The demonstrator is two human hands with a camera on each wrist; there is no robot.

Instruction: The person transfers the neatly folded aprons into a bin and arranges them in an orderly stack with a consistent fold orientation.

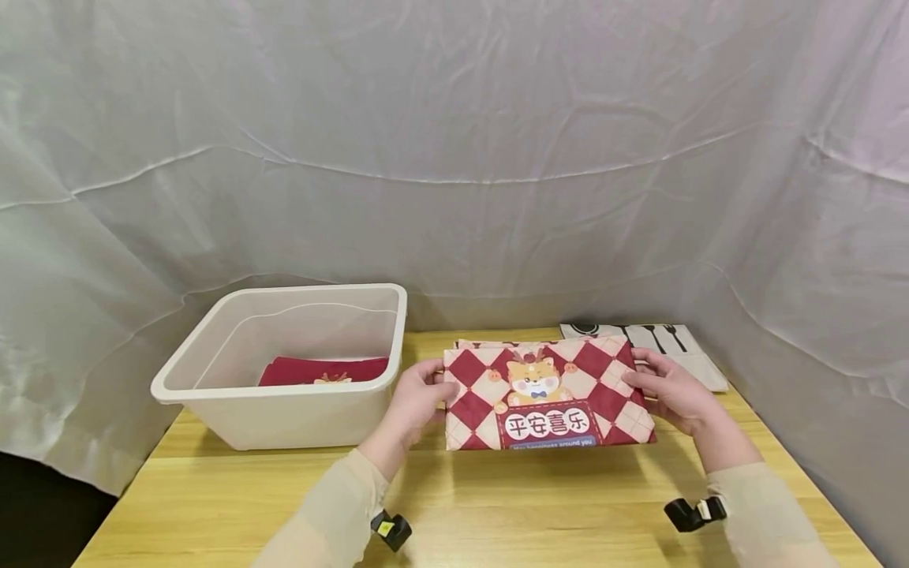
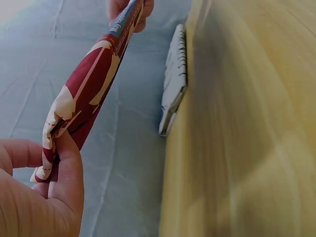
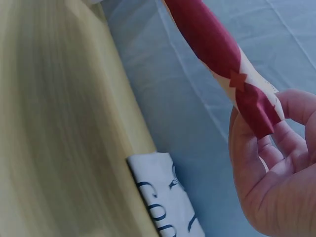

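Above wooden table (image 1: 497, 505), both hands pinch checked cloth (image 1: 547, 394) reading 平安喜乐

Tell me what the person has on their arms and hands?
Both arms wear long, thin, cream-coloured sleeves that reach the wrists. A small black gadget is strapped under each wrist: the left gadget has a yellow spot, the right gadget a white band. The left hand and right hand are bare, without gloves.
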